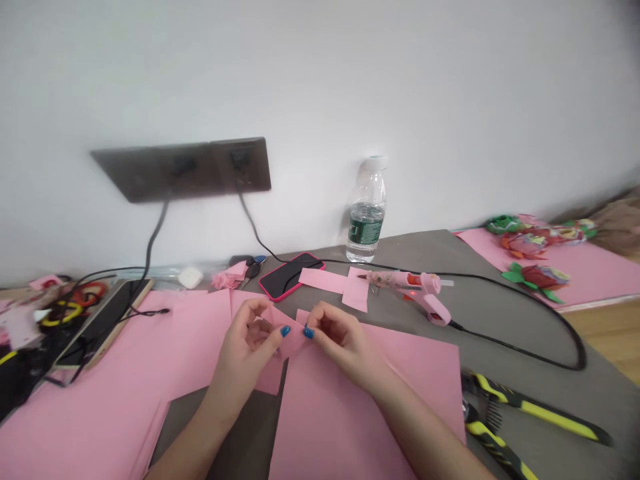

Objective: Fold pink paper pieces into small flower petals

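Observation:
Both of my hands meet over the middle of the table and pinch one small pink paper piece (pixel 291 339) between them. My left hand (pixel 249 343) grips its left side with thumb and curled fingers. My right hand (pixel 340 339) holds its right side, blue-painted thumbnail showing. Under them lie large pink paper sheets (pixel 350 407). Just beyond my hands lie cut pink paper strips (pixel 334 283) and a pink hot glue gun (pixel 423 293) with a black cord.
A phone in a pink case (pixel 285 277) and a water bottle (pixel 367 212) stand near the wall. Yellow-handled pliers (pixel 520 417) lie at right. Paper flowers (pixel 535 257) rest on a pink sheet far right. Cables, a wall socket panel (pixel 185 170) and clutter fill the left.

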A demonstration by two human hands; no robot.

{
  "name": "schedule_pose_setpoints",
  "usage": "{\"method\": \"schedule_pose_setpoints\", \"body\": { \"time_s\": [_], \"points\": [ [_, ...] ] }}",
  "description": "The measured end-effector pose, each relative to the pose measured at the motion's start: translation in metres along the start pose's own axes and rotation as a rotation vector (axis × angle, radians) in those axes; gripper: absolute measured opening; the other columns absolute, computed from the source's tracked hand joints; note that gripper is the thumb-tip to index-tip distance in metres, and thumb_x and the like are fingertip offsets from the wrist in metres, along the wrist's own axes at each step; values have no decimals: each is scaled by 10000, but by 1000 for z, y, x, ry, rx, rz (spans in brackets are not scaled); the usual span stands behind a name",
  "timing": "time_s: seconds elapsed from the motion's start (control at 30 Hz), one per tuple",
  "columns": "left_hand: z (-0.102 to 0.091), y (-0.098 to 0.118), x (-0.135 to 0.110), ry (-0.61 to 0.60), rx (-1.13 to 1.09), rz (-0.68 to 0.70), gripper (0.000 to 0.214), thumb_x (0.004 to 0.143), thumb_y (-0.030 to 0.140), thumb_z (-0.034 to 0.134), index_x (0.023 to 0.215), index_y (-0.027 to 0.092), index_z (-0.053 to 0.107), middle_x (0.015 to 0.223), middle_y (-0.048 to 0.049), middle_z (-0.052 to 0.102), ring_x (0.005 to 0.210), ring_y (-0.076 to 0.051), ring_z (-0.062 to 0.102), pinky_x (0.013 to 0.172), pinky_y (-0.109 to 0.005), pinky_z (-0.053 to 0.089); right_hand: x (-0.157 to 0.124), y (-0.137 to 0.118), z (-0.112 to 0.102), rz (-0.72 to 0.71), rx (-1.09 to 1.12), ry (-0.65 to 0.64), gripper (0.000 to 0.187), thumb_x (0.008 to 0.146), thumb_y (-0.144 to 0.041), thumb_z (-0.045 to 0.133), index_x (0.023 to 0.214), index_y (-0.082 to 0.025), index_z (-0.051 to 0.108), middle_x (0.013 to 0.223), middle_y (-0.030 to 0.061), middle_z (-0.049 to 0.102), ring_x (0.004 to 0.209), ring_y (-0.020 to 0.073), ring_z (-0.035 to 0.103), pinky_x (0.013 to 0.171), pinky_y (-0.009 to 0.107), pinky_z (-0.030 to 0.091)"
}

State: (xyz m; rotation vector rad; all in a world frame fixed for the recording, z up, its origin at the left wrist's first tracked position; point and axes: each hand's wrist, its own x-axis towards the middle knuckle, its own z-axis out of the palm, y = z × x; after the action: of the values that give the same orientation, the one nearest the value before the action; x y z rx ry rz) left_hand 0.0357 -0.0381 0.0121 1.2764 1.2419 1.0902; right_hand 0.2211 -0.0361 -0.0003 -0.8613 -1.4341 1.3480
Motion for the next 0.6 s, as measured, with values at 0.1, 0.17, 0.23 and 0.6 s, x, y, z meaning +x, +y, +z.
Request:
{"method": "schedule_pose_setpoints", "body": {
  "time_s": [0.1,0.17,0.23,0.6],
  "points": [
    [-2,-2,0,88,-19,63,270,773,305,715,919,233,499,802,38,497,648,-117,551,525,-200,470,-2,1,-1,10,1,33,238,941,-349,565,772,-199,494,726,-29,429,642,122,374,583,253,294],
    [-2,0,-2,89,69,126,158,801,280,676,849,222,537,759,32,507,684,-127,550,574,-204,469,-2,1,-1,19,8,51,251,935,-358,576,762,-198,489,719,-32,426,635,121,365,581,253,290],
    [-3,3,-4,92,167,169,82,820,272,646,871,219,610,777,10,549,734,-144,555,613,-213,469,-2,1,-1,27,9,49,267,925,-365,590,743,-198,488,711,-29,438,639,124,376,585,256,295],
    [-3,3,0,60,42,82,217,767,333,725,869,223,568,830,2,584,708,-140,556,528,-189,435,-4,0,-1,59,-21,-105,243,905,-366,622,751,-201,531,736,-3,501,675,143,433,617,269,348]
  ]
}}
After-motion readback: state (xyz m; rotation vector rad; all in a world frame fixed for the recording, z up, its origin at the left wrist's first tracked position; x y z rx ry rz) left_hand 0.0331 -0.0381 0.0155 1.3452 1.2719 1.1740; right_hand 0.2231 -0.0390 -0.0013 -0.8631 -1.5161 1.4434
